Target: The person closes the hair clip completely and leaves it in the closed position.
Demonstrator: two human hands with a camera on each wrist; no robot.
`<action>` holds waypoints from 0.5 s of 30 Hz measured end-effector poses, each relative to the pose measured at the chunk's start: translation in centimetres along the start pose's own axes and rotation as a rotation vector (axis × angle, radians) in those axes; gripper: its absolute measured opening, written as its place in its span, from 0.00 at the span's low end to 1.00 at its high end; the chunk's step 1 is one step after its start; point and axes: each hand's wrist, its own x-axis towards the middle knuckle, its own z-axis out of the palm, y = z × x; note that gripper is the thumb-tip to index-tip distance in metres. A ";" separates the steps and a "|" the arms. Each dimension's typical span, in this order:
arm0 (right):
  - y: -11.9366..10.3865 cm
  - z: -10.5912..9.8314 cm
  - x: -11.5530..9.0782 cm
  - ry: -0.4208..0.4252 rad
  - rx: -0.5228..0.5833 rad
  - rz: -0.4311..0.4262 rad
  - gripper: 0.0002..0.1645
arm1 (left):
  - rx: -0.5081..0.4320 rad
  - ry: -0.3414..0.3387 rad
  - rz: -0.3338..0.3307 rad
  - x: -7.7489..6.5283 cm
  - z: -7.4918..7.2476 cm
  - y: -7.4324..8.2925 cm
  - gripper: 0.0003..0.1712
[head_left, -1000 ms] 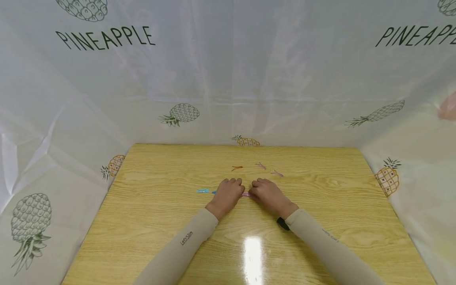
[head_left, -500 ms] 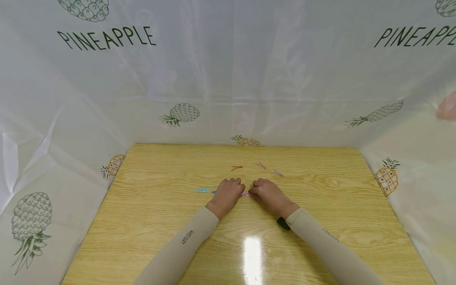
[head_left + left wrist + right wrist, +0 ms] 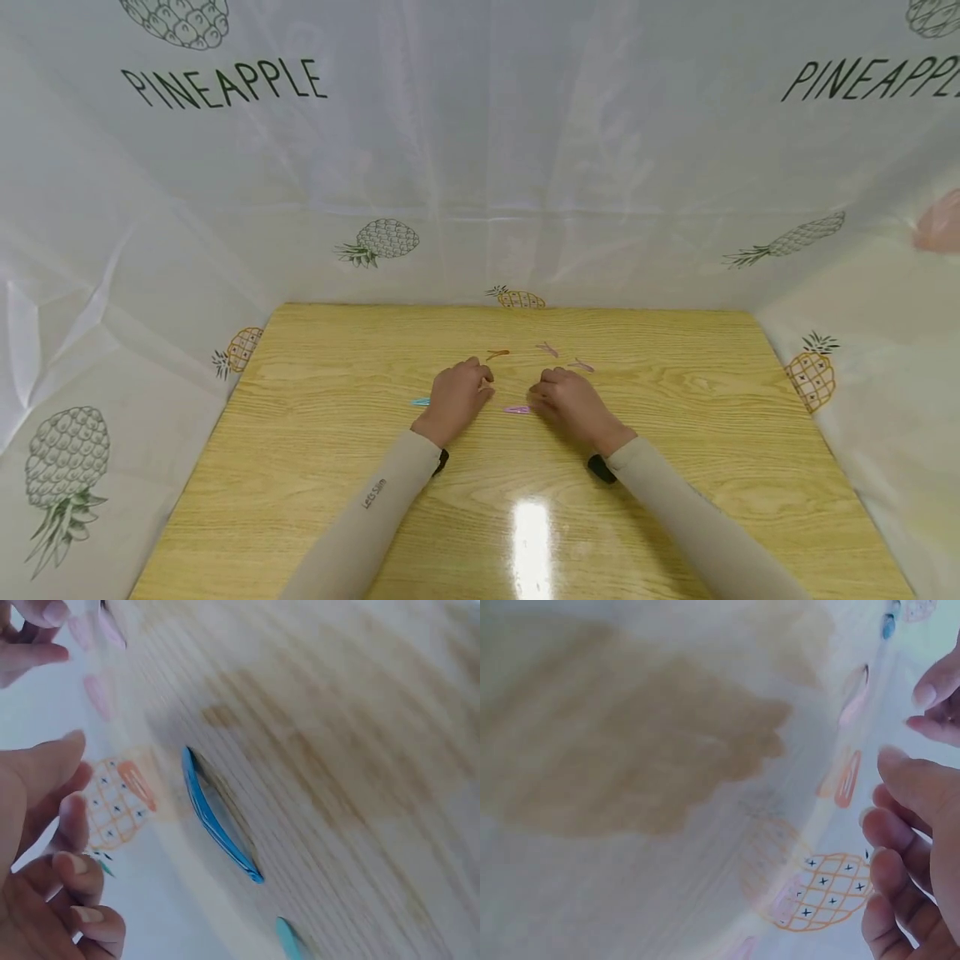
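Note:
My left hand (image 3: 456, 402) hovers over the table with loosely bent fingers and nothing in them. In the left wrist view a blue hair snap clip (image 3: 204, 814) lies beside it; the hand hides this clip in the head view. A light-blue hair clip (image 3: 422, 402) shows just left of the hand. Between the hands lies a purple hair clip (image 3: 517, 410), flat on the wood. My right hand (image 3: 573, 408) is close by its right end, fingers relaxed, thumb apart from the fingertips, holding nothing.
Farther back lie an orange hair clip (image 3: 498, 354) and two pinkish clips, one (image 3: 549, 349) behind the other (image 3: 581, 365), their arms spread. The wooden table (image 3: 675, 500) is enclosed by a white pineapple-print sheet (image 3: 600, 208).
Both hands have let go of the purple clip, which now lies uncovered. The left hand has moved left, over the blue clip; the right hand has shifted slightly right.

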 end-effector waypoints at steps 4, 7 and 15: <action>0.3 0.0 1.4 0.010 -0.035 0.016 0.11 | -0.076 0.035 -0.056 0.8 0.2 -0.8 0.11; 0.6 0.3 2.5 0.008 -0.045 0.038 0.11 | -0.090 0.046 -0.081 1.5 0.3 -1.2 0.11; 1.3 1.2 5.3 0.021 -0.076 0.058 0.11 | -0.051 0.057 -0.123 2.9 0.4 -1.8 0.14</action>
